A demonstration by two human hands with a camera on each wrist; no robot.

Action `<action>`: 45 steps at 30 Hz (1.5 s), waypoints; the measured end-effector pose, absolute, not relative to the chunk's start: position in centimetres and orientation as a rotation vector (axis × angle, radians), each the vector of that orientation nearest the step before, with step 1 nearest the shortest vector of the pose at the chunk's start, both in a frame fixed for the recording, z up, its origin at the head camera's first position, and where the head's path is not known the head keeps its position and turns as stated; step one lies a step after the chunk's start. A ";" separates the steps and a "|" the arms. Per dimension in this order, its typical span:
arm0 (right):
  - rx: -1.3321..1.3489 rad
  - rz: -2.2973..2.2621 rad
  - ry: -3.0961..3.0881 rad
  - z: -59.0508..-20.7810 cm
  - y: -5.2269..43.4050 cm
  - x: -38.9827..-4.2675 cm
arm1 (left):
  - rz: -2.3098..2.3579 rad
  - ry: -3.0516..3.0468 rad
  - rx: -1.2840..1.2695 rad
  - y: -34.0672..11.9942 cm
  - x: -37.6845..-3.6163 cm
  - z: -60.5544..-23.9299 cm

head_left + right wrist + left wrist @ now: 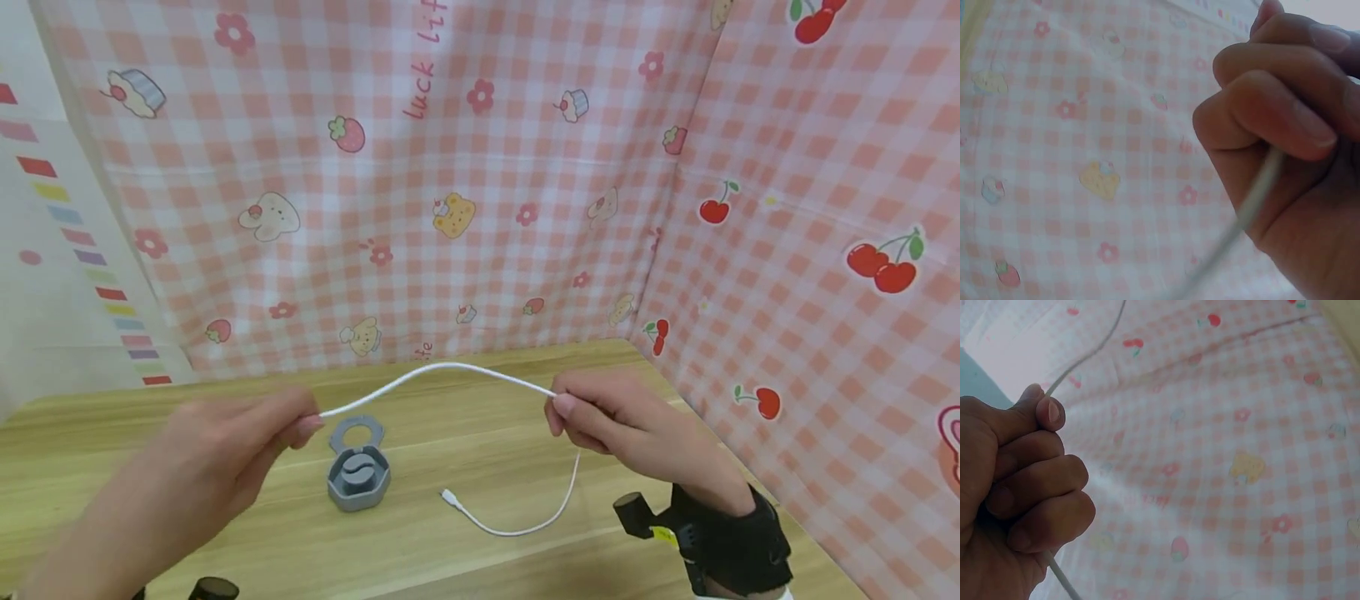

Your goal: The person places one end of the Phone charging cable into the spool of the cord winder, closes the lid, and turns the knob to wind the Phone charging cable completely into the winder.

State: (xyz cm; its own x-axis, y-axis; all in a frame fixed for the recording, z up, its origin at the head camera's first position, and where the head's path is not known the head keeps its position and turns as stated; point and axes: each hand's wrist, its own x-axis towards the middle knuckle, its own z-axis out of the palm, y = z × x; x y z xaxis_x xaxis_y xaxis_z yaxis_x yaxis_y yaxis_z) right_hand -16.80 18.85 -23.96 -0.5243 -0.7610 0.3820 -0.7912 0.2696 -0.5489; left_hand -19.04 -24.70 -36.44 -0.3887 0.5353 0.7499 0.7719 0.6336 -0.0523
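Note:
A white charging cable [450,365] arches through the air between both hands, above the table. My left hand [225,454] pinches it between thumb and forefinger; in the left wrist view the other fingers curl in and the cable also comes out below them. My right hand [618,421] grips the cable on the other side, fingers curled round it in the right wrist view. From the right hand the cable drops in a loose curve to the table, where its white plug [448,497] points left. The cable's other end is not visible.
A grey octagonal case [358,492] with a ring-shaped lid [356,433] opened back lies on the wooden table [420,550], near the left hand. Pink checked cloth [480,250] hangs behind and at the right. A black wrist camera mount [720,533] sits on the right wrist.

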 end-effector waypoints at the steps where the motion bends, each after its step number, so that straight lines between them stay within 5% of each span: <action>1: 1.517 1.115 -2.485 -24.1 18.5 -16.7 | -0.403 -2.092 -1.047 -22.2 -17.0 -33.8; 5: 1.641 1.109 -2.486 -24.7 16.6 -16.0 | -0.416 -2.108 -1.138 -14.3 -11.3 -27.1; 12: 1.908 0.946 -2.436 -26.3 12.8 -14.5 | -0.353 -2.084 -1.292 -9.5 -10.7 -28.2; 19: 1.848 0.921 -2.418 -25.6 13.7 -15.0 | -0.362 -2.065 -1.189 -10.1 -11.1 -28.1; 33: 1.523 1.136 -2.533 -24.3 21.2 -18.7 | -0.428 -2.090 -1.047 -18.1 -11.8 -25.2; 45: 1.818 1.149 -2.615 -26.4 14.7 -17.5 | -0.346 -2.218 -1.043 -14.7 -12.3 -26.7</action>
State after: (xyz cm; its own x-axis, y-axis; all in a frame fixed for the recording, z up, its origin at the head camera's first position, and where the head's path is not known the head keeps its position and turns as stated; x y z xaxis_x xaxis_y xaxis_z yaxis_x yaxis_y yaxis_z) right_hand -17.54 14.66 -26.36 -0.4020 -0.8993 0.1722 -0.7352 0.2049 -0.6461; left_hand -12.31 -14.69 -26.74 -0.4693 0.5880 0.6588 0.7605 0.6483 -0.0368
